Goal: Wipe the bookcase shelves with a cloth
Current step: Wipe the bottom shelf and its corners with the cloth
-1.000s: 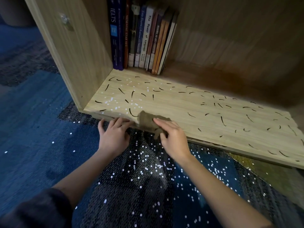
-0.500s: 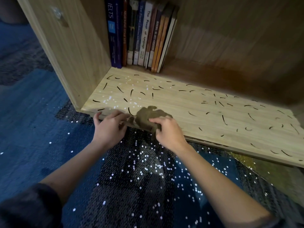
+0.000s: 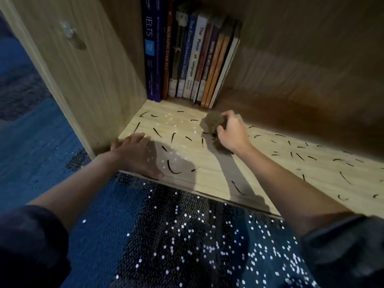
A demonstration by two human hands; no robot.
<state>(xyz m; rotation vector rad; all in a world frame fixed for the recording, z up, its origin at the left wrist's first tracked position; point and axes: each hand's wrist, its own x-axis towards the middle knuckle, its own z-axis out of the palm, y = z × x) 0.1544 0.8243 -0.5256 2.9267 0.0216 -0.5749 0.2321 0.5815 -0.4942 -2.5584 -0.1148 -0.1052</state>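
Bookcase [image 3: 83, 80] of pale wood, viewed from above, standing on blue carpet [image 3: 166, 235] that lies beneath both forearms. Bottom shelf [image 3: 270, 173] extends under both hands. Row of upright books [image 3: 193, 59] stands just beyond the right hand, against the bookcase's left wall. Left hand [image 3: 137, 156] rests flat on the shelf's front left corner, fingers extended, holding nothing. Right hand [image 3: 232, 132], ahead and to the right of the left hand, curls its fingers round a bunched brown cloth [image 3: 212, 123] that touches the shelf near the books. Short dark curved marks [image 3: 172, 168] and white specks are scattered around both hands.
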